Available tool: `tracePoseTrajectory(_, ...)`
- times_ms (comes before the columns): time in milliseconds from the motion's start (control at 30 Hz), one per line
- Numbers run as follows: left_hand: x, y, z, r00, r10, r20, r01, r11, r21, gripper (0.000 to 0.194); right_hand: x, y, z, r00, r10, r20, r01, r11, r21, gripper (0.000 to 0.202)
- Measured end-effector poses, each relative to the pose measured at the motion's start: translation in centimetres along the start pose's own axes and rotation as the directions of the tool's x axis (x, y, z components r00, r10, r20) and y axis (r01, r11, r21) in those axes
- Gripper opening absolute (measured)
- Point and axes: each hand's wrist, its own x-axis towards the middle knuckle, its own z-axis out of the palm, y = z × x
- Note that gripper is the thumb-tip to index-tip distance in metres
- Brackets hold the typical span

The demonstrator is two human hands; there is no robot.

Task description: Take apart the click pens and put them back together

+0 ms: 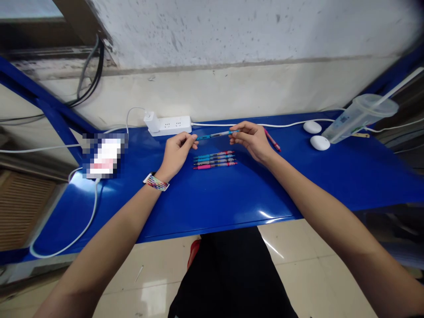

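A blue pen (pixel 217 134) with a clear barrel is stretched level between my two hands, above the blue table. My left hand (pixel 179 150) pinches its left end, and my right hand (pixel 250 139) pinches the right end. Just below it, several pens (pixel 214 160) lie side by side in a small stack of rows, with blue, grey and pink grips. Beyond my right hand, a red pen (pixel 273 140) lies slanted on the table, partly hidden by that hand.
A white power strip (pixel 174 125) with a plugged-in charger stands by the wall. On the left, a blurred-out phone (pixel 105 157) has a white cable. Two white rounded cases (pixel 319 142) and a clear plastic cup (pixel 359 115) with a straw sit at the right of the blue table (pixel 212 203).
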Motion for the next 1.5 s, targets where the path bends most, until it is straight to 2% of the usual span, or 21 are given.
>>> tracePoseTrajectory(100,0.0,-0.1,0.0,1.000,0.011,-0.003,-0.011,1.000,0.015,0.039,0.0,0.0,0.1,1.000,0.002,-0.009,-0.002,1.000,-0.018,0.025)
tracePoseTrajectory(200,0.1,-0.3,-0.1,1.000,0.012,0.000,-0.012,0.998,0.060,0.053,-0.1,-0.1,0.2,0.999,-0.028,0.019,0.029,0.999,-0.037,0.025)
tracePoseTrajectory(333,0.1,-0.5,-0.1,1.000,-0.007,0.020,0.006,0.999,0.041,0.068,-0.1,-0.3,0.3,0.995,-0.081,0.049,0.083,0.995,-0.046,0.027)
tracePoseTrajectory(400,0.1,-0.5,-0.1,1.000,0.003,0.020,-0.003,1.000,0.022,0.065,-0.1,-0.2,0.2,0.996,-0.070,0.050,0.072,0.997,-0.032,0.028)
tracePoseTrajectory(533,0.1,-0.4,0.0,0.999,0.035,0.041,-0.031,0.995,-0.093,0.035,0.1,0.1,0.0,0.999,-0.027,0.024,0.026,0.999,0.019,0.026)
tracePoseTrajectory(700,0.1,-0.4,0.0,0.995,0.045,0.089,-0.033,0.990,-0.137,0.029,0.1,0.2,0.1,0.999,-0.004,0.034,0.002,0.999,0.039,0.024)
tracePoseTrajectory(833,0.1,-0.5,0.1,0.994,0.082,0.077,-0.072,0.989,-0.127,0.052,0.0,0.3,0.2,0.999,-0.006,0.044,0.004,0.999,0.044,0.021)
tracePoseTrajectory(933,0.0,-0.4,0.1,0.995,0.019,0.101,-0.010,0.996,-0.094,0.030,-0.1,0.4,0.3,0.999,-0.006,0.050,0.004,0.999,0.040,0.021)
tracePoseTrajectory(967,0.0,-0.4,0.1,0.995,0.017,0.102,-0.009,0.996,-0.085,0.029,-0.1,0.4,0.3,0.999,-0.003,0.048,0.002,0.999,0.033,0.022)
tracePoseTrajectory(1000,-0.1,-0.3,0.1,0.995,0.030,0.100,-0.022,0.997,-0.077,0.032,-0.1,0.4,0.3,0.999,0.000,0.044,-0.001,1.000,0.024,0.022)
tracePoseTrajectory(1100,-0.1,-0.2,0.1,0.994,0.075,0.078,-0.071,0.996,-0.061,0.062,-0.1,0.4,0.3,0.999,0.006,0.035,-0.005,1.000,-0.002,0.022)
tracePoseTrajectory(1133,-0.1,-0.1,0.2,0.995,0.064,0.077,-0.059,0.997,-0.057,0.062,-0.1,0.4,0.3,0.999,0.004,0.034,-0.004,1.000,-0.007,0.022)
tracePoseTrajectory(1267,-0.2,0.2,0.2,0.995,-0.027,0.101,0.030,0.999,-0.031,0.026,-0.2,0.4,0.5,1.000,0.002,0.025,-0.002,1.000,-0.013,0.020)
tracePoseTrajectory(1500,-0.4,1.2,0.0,0.998,0.011,0.061,-0.011,1.000,0.006,0.019,-0.3,0.4,0.6,1.000,0.022,-0.005,-0.022,1.000,0.017,0.016)
